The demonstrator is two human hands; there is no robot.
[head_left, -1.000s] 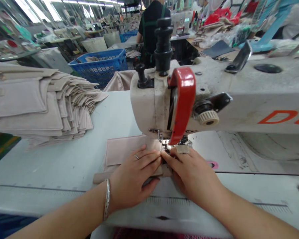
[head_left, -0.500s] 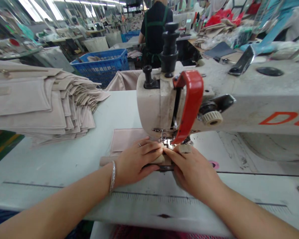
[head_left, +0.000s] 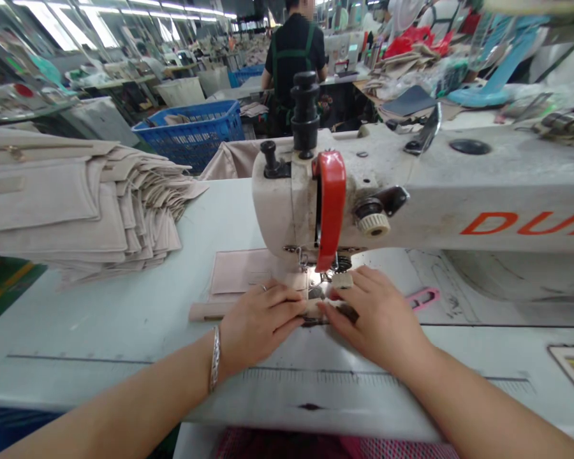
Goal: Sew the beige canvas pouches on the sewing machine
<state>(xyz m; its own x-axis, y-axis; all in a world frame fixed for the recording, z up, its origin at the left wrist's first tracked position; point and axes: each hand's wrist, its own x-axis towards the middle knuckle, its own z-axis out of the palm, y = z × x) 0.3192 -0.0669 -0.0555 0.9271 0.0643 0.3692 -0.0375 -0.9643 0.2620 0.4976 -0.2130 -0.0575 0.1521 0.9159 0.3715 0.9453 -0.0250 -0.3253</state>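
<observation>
A flat piece of pale pink fabric lies left of the needle area of the sewing machine, with a folded strip along its front. My left hand rests over this fabric, fingers stretched toward the presser foot. It wears a ring and a silver bracelet. My right hand is at the right of the foot, fingers spread, beside a small beige block. Its thumb touches the fabric's near right end. The fabric under my left fingers is hidden.
A thick stack of sewn pink fabric pieces lies at the left. Right of my right hand is a pink plastic piece with a slot. Behind the table stand a blue crate and a person facing away.
My right fingers have moved back from the presser foot and spread, uncovering more of the foot and block. My left hand has shifted slightly left and down. The head view has turned slightly right.
</observation>
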